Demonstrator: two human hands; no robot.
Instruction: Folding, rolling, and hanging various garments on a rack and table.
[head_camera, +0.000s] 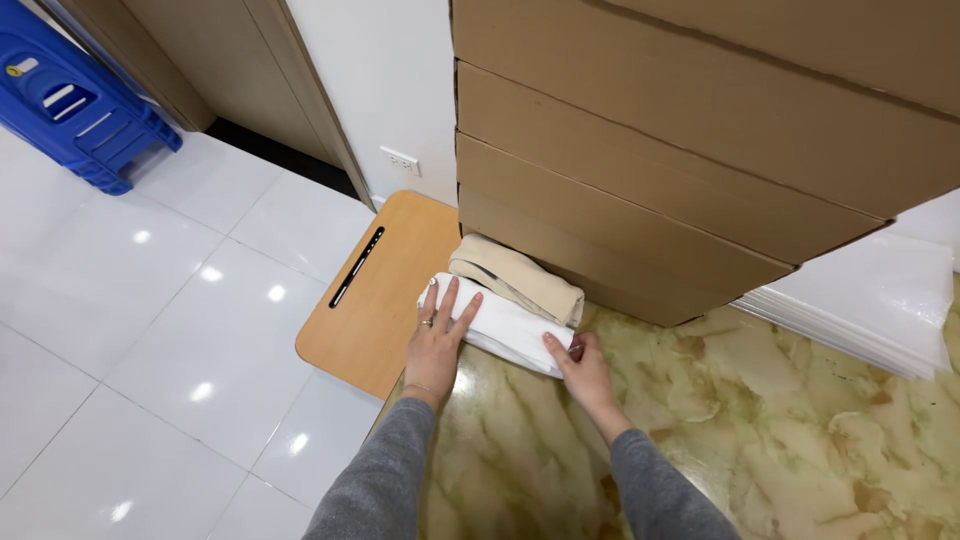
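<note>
A folded white cloth (505, 328) is being handled on a green and yellow marble table (760, 430), and the step in hand looks like pressing or tidying a fold that is almost done. The white cloth lies near the table's far left corner, and just behind it, toward one o'clock, a rolled cream cloth (515, 277) is touching it. The left hand (437, 340) is laid flat on the cloth's left end, with the fingers spread wide and nothing gripped; a ring can be seen on one finger. The right hand (580, 368) is set at the cloth's right end, at about three o'clock from the left hand, with the fingers curled narrow at the edge; whether the edge is pinched or only touched cannot be told. A tall stack of brown cardboard boxes (650, 170) is piled at twelve o'clock, close behind both cloths. A stack of thin white sheets (870, 310) lies at two o'clock. A small wooden board (380, 290) with a dark slot sticks out at ten o'clock, over the shiny white floor (160, 320). A blue plastic stool (80, 110) is seen far off at ten o'clock. For the next move, a soft and even touch would be needed, so that the fold is not pulled open and the cream roll is not knocked.
</note>
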